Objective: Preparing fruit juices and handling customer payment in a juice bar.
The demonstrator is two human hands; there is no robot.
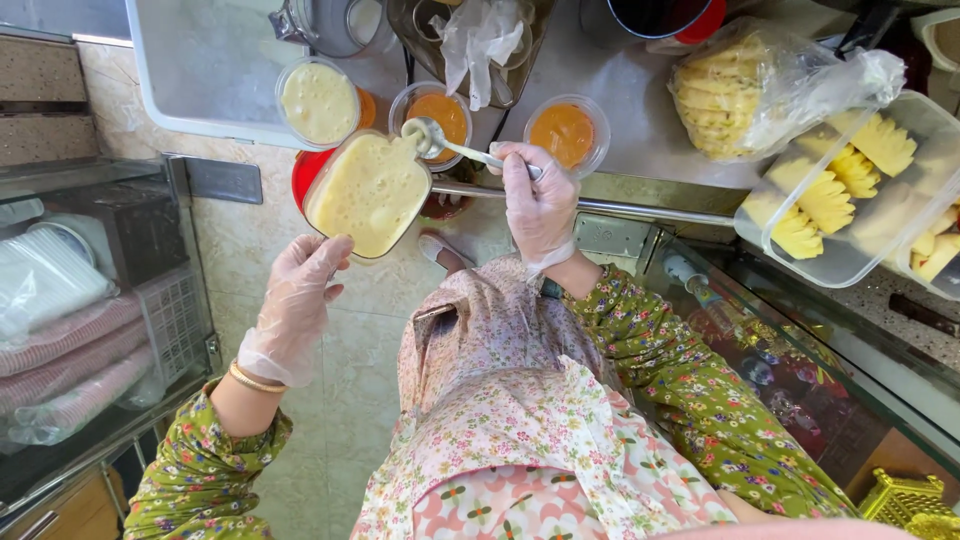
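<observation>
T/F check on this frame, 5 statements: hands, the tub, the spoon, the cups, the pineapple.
1. Both hands wear clear plastic gloves. True: left hand and right hand are both gloved.
2. The left hand holds a tub of pale yellow mixture. True.
3. The right hand holds a knife. False: it holds a metal spoon, its bowl at the tub's rim.
4. The two small cups on the counter near the spoon hold green liquid. False: their contents are orange.
5. The cut pineapple lies loose on the floor. False: it sits in a clear container on the right, with more in a plastic bag.
</observation>
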